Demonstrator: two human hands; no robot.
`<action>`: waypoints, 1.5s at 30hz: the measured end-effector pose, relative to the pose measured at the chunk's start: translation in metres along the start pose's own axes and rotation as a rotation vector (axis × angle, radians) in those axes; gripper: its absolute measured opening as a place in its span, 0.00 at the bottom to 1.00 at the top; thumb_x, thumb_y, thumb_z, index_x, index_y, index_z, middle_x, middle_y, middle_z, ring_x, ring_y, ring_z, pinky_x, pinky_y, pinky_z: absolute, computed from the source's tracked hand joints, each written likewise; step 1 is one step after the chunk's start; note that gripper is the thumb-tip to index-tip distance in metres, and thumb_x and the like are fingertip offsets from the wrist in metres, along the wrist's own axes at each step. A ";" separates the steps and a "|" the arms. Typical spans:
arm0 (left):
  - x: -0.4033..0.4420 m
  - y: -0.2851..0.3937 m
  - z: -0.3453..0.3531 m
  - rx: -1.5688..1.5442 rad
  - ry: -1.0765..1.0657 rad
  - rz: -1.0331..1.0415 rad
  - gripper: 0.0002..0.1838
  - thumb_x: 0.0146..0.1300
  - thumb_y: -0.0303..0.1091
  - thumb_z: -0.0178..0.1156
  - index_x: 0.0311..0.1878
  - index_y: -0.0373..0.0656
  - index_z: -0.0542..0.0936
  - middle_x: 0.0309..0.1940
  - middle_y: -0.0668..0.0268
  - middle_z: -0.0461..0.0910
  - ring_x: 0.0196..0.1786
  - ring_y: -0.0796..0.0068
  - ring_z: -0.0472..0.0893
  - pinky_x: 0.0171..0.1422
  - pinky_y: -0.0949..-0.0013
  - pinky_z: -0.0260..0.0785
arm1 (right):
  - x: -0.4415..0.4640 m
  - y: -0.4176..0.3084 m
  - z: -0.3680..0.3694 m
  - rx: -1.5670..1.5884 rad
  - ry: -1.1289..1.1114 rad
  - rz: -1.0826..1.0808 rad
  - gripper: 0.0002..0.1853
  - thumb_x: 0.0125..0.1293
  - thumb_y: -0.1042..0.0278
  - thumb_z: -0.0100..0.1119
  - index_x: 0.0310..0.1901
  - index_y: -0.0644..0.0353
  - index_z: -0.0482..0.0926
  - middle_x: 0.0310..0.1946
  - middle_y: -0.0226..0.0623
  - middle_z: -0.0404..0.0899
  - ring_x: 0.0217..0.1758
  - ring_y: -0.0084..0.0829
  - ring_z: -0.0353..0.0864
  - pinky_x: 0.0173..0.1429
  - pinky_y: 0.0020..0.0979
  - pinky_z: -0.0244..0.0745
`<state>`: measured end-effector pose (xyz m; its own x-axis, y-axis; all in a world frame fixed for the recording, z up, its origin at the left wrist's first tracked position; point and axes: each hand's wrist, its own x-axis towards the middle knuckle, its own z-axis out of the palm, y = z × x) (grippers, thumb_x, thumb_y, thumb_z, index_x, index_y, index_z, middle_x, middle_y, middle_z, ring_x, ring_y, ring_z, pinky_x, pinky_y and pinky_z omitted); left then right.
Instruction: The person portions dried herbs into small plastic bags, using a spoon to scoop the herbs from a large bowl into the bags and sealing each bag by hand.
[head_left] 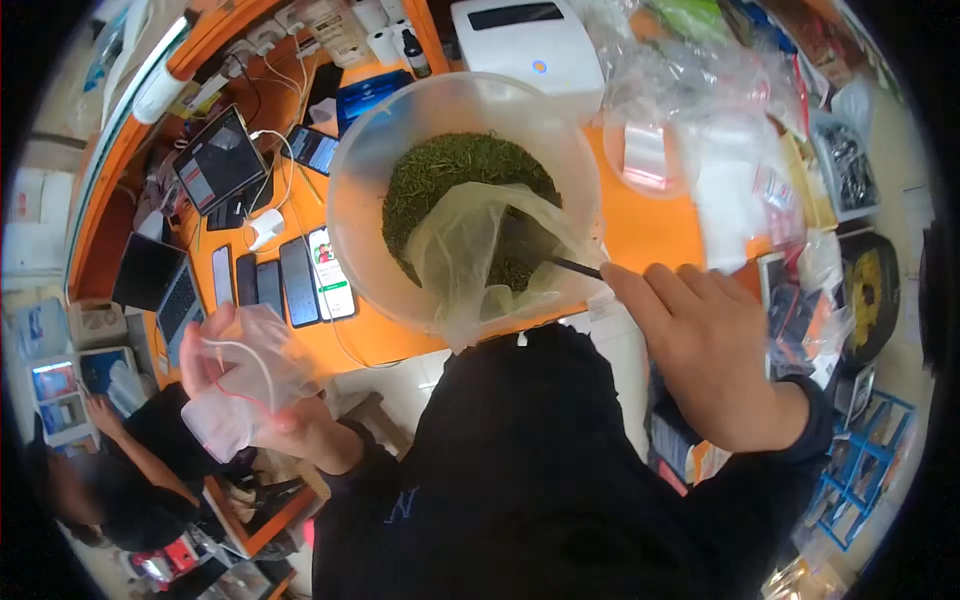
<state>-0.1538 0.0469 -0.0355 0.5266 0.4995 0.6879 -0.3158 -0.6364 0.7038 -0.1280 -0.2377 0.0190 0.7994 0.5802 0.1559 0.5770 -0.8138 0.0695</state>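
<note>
My right hand grips the dark handle of a spoon or scoop. Its far end reaches into a large translucent tub and is partly hidden behind plastic. Inside the tub lies a heap of dry, chopped green herb. A thin see-through liner bag is draped over the herb and the tub's near rim. At the lower left, away from the tub, my left hand has its fingers curled around a small see-through plastic bag, which looks open at the top.
Several phones, a tablet and a laptop are left of the tub on the orange table. Behind it stands a white machine. Plastic bags pile up at right. Another person sits at lower left.
</note>
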 end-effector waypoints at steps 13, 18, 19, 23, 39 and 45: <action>-0.003 0.001 0.024 -0.049 -0.071 -0.064 0.58 0.40 0.73 0.64 0.62 0.31 0.62 0.48 0.49 0.76 0.49 0.65 0.77 0.50 0.66 0.72 | 0.021 0.011 0.015 -0.284 0.037 -0.225 0.10 0.49 0.71 0.59 0.36 0.54 0.79 0.24 0.26 0.68 0.25 0.22 0.68 0.29 0.26 0.57; -0.006 0.001 0.021 -0.075 -0.041 -0.085 0.57 0.36 0.69 0.69 0.61 0.33 0.63 0.49 0.48 0.76 0.48 0.64 0.78 0.50 0.66 0.72 | 0.026 0.020 0.016 0.234 -0.140 -0.191 0.08 0.50 0.70 0.59 0.34 0.56 0.79 0.20 0.30 0.71 0.22 0.27 0.73 0.28 0.29 0.63; -0.006 -0.001 0.020 -0.081 -0.045 -0.092 0.57 0.36 0.68 0.70 0.61 0.33 0.63 0.49 0.48 0.76 0.48 0.64 0.78 0.50 0.66 0.72 | 0.029 0.025 0.015 0.351 -0.156 -0.188 0.07 0.51 0.70 0.59 0.33 0.56 0.80 0.19 0.31 0.72 0.21 0.29 0.74 0.27 0.30 0.64; -0.006 -0.007 0.013 -0.122 -0.082 -0.064 0.55 0.37 0.63 0.73 0.61 0.32 0.63 0.50 0.49 0.75 0.50 0.65 0.77 0.53 0.66 0.72 | 0.041 0.041 0.021 0.606 -0.235 0.038 0.05 0.55 0.68 0.57 0.27 0.59 0.79 0.19 0.40 0.78 0.23 0.36 0.79 0.28 0.34 0.69; -0.007 -0.001 0.024 -0.259 -0.179 -0.115 0.53 0.36 0.56 0.77 0.61 0.33 0.63 0.53 0.54 0.72 0.56 0.64 0.73 0.58 0.64 0.68 | 0.007 0.033 0.045 0.419 0.102 0.199 0.05 0.55 0.66 0.58 0.30 0.55 0.80 0.18 0.30 0.72 0.23 0.24 0.72 0.31 0.27 0.62; -0.005 0.000 0.025 -0.204 -0.183 -0.059 0.52 0.38 0.57 0.75 0.60 0.33 0.64 0.51 0.54 0.74 0.52 0.64 0.75 0.52 0.67 0.72 | 0.016 -0.002 0.060 0.154 0.157 -0.203 0.05 0.52 0.66 0.58 0.32 0.51 0.79 0.20 0.26 0.71 0.27 0.25 0.72 0.35 0.28 0.61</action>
<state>-0.1372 0.0297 -0.0437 0.6764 0.4061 0.6144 -0.4230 -0.4686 0.7755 -0.1064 -0.2249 -0.0377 0.6364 0.7084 0.3052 0.7506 -0.6599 -0.0336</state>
